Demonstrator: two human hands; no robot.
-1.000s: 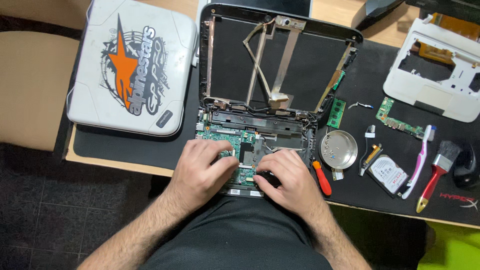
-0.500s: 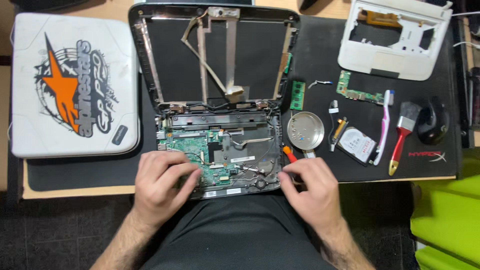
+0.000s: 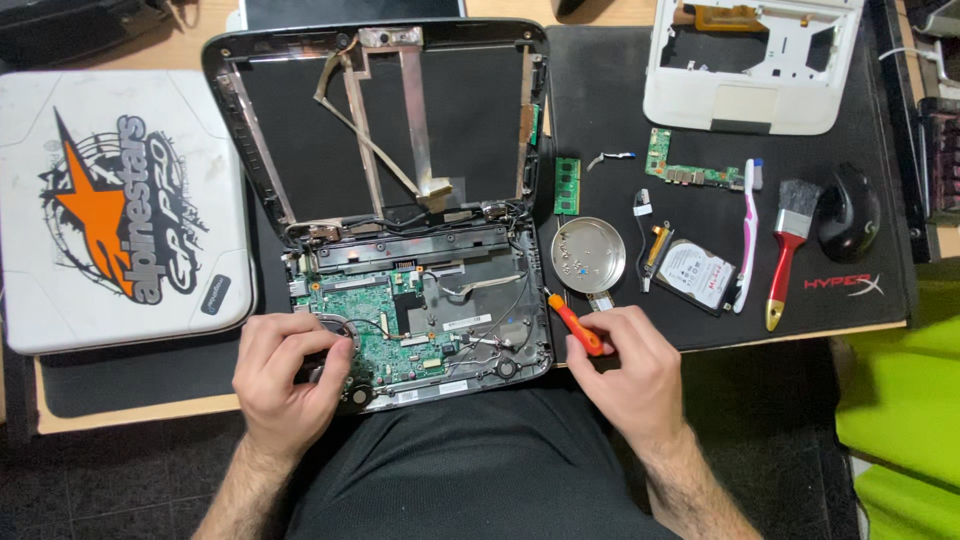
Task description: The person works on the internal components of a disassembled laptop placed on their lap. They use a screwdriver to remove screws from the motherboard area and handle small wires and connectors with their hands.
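A stripped-down small laptop (image 3: 420,310) lies open in front of me, its green circuit board (image 3: 385,335) bare and its lid reduced to an empty black frame (image 3: 380,120). My left hand (image 3: 290,375) rests on the board's lower left corner, fingers curled on parts there. My right hand (image 3: 625,365) lies on the black mat (image 3: 620,110) just right of the laptop, its fingers touching an orange-handled screwdriver (image 3: 573,323). Whether the fingers grip the tool I cannot tell.
A round metal dish (image 3: 588,255) with screws sits by the right hand. Farther right lie a hard drive (image 3: 697,274), memory stick (image 3: 567,186), small green board (image 3: 692,172), toothbrush (image 3: 747,235), red-handled paintbrush (image 3: 788,245), black mouse (image 3: 850,212). A white laptop shell (image 3: 750,65) and a white case (image 3: 115,205) flank the mat.
My right hand left the laptop's lower edge and moved right onto the mat by the orange screwdriver. The left hand stayed on the board. The view shifted.
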